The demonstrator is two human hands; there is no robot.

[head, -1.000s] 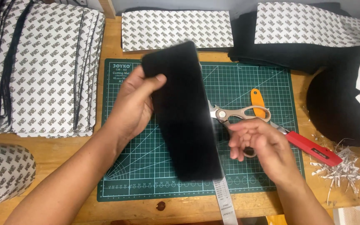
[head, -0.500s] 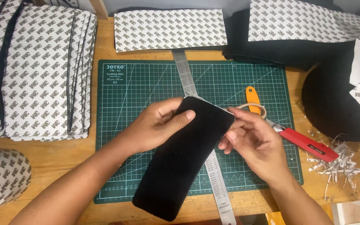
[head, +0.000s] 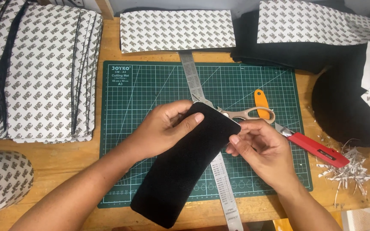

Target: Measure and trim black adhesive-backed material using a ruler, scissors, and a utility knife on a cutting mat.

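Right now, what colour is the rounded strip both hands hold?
Plain black, with no pattern; the strip shows best in the head view.

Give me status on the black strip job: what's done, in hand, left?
Done, it seems: a stack of paper-backed pieces lies left of the green mat, and trimmings lie at the right. In hand: the left hand holds a black strip while the right hand pinches its top corner. Left: uncut backed sheets wait above the mat.

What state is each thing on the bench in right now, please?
Black pad: held slanted over the mat.
Left hand: gripping the pad's top.
Right hand: fingers pinching the pad's corner.
Scissors: lying flat.
Steel ruler: flat, partly covered.
Red knife: lying flat.
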